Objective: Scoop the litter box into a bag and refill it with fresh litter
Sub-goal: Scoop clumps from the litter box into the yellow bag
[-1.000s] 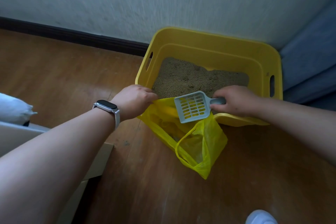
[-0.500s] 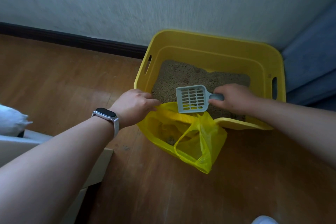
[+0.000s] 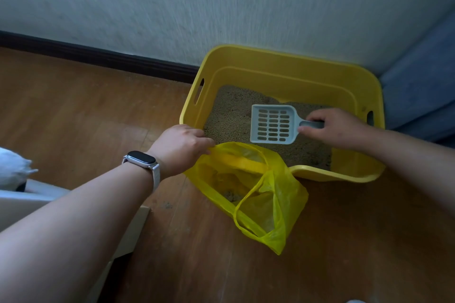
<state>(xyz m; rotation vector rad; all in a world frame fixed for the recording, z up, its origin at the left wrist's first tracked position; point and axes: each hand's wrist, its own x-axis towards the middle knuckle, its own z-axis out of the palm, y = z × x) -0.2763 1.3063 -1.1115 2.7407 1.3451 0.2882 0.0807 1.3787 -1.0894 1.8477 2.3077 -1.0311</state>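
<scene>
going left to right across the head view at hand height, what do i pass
watch → left hand → scoop → right hand → blue fabric; bag left out, since it overlaps hand and scoop

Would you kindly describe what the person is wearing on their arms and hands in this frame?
The left forearm and right forearm are bare, no sleeves in view; neither the left hand nor the right hand is gloved. The left wrist wears a smartwatch with a dark rounded-rectangular face and a pale strap.
</scene>
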